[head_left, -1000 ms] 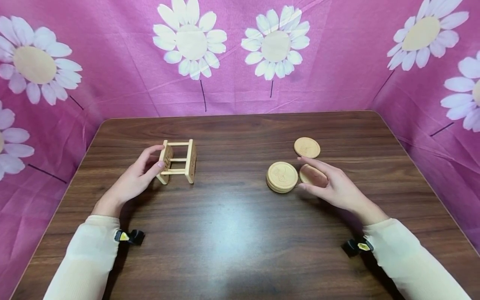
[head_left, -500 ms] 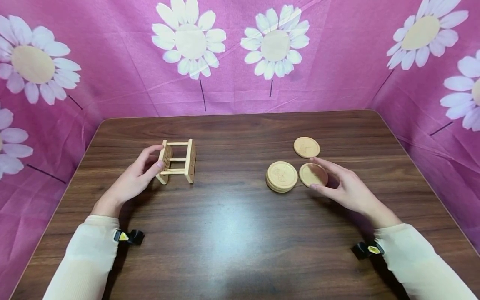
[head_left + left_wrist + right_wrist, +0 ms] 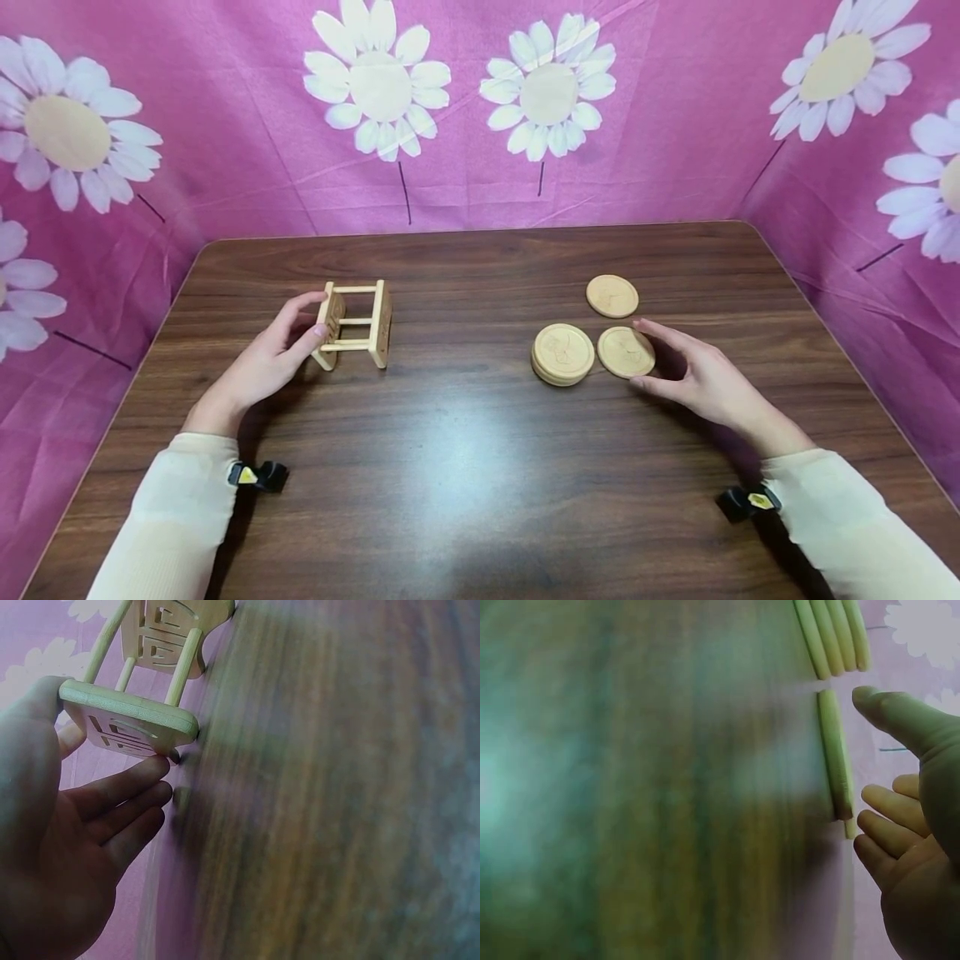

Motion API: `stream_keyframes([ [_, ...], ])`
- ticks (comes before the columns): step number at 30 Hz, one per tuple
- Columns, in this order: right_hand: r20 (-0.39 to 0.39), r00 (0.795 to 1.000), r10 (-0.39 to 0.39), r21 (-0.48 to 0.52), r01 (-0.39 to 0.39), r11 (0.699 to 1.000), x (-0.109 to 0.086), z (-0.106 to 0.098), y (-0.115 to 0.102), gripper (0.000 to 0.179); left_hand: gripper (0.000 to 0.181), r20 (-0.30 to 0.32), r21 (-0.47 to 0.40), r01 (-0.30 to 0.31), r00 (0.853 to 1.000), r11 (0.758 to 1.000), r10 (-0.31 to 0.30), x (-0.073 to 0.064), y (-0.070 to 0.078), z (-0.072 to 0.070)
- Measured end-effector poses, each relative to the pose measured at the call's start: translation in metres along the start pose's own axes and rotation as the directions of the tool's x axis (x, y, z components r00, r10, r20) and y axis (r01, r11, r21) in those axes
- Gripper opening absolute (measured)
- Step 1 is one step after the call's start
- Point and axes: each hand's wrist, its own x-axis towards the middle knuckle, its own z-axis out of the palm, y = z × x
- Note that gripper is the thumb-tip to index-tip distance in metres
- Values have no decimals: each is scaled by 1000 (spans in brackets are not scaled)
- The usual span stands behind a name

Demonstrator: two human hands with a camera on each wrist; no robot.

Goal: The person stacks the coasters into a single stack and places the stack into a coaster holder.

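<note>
My left hand (image 3: 266, 354) holds a small pale wooden coaster holder (image 3: 378, 325) by its near side panel, thumb and fingers at the panel's edges. The holder stands on the left of the table, its slatted frame holding no coasters. In the left wrist view, cut-out patterns show on the panels of the coaster holder (image 3: 135, 712). On the right, my right hand (image 3: 701, 375) is spread beside a single round wooden coaster (image 3: 626, 352), index finger and thumb close to its right edge. Left of that coaster is a coaster stack (image 3: 562, 354); the right wrist view shows several coasters (image 3: 832, 634) in it.
Another round coaster (image 3: 612, 296) lies flat farther back, beyond the single one. All stand on a dark wood-grain table (image 3: 450, 467). A pink cloth (image 3: 465, 183) with white daisies hangs behind and at both sides of the table.
My right hand has drawn back to the right, away from the stack and off the single coaster, which now shows in full. The left hand and the coaster holder have stayed put.
</note>
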Motion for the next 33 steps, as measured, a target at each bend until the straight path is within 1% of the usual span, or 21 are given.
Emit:
stream_keyframes([
  [4, 11, 1000, -6, -26, 7, 1000, 0, 2, 3, 82, 50, -2, 4, 2, 1000, 1000, -2, 0, 0, 0],
  [9, -6, 1000, -12, -42, 12, 999, 0, 4, 4, 81, 50, 1, 10, 6, 1000, 1000, -6, -1, 2, 0],
  [14, -24, 998, -66, -69, 64, 996, 1, 9, 8, 81, 49, 2, 5, 4, 1000, 1000, -4, -1, 3, 1],
  [16, -31, 997, -77, -71, 74, 995, 1, 10, 9, 81, 49, 2, 5, 4, 1000, 1000, -4, -1, 3, 1],
  [23, -42, 998, -41, -69, 38, 997, 0, 10, 8, 80, 50, 0, 20, 7, 1000, 1000, -7, -1, 2, 0],
  [33, -57, 998, 6, -54, -9, 999, 0, 9, 4, 75, 50, 1, 19, 6, 1000, 1000, -6, -1, 1, 0],
])
